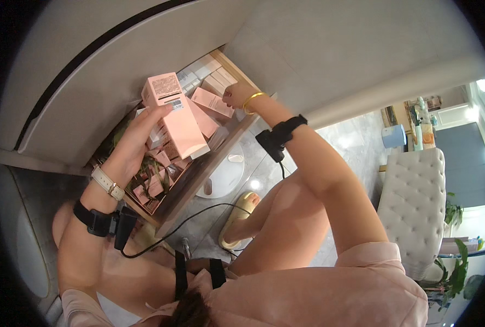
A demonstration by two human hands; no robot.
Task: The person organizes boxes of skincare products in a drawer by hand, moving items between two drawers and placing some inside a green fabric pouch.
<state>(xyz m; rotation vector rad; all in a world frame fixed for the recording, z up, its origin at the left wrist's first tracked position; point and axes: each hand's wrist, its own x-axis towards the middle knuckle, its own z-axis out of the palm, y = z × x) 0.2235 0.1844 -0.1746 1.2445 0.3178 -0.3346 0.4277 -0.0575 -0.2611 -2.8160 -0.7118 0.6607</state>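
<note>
A tall pink carton (183,131) with a printed end is in the grip of my left hand (147,122), thumb across its side, above an open drawer (190,182). At the drawer's far right part, my right hand (240,97) has its fingers curled at the end of a smaller pink box (212,102). Part of those fingers is hidden from view. Between the two hands lies another pink box (201,118), partly covered by the carton. White boxes (199,71) are packed at the back of the drawer, and several small pink boxes (154,185) lie jumbled at its near end.
The grey cabinet front (106,65) rises beside the drawer on the left. A black cable (199,211) runs from my left wrist past the drawer. Below stands a white round object (220,180) on the tiled floor. A tufted white bench (411,201) stands to the right.
</note>
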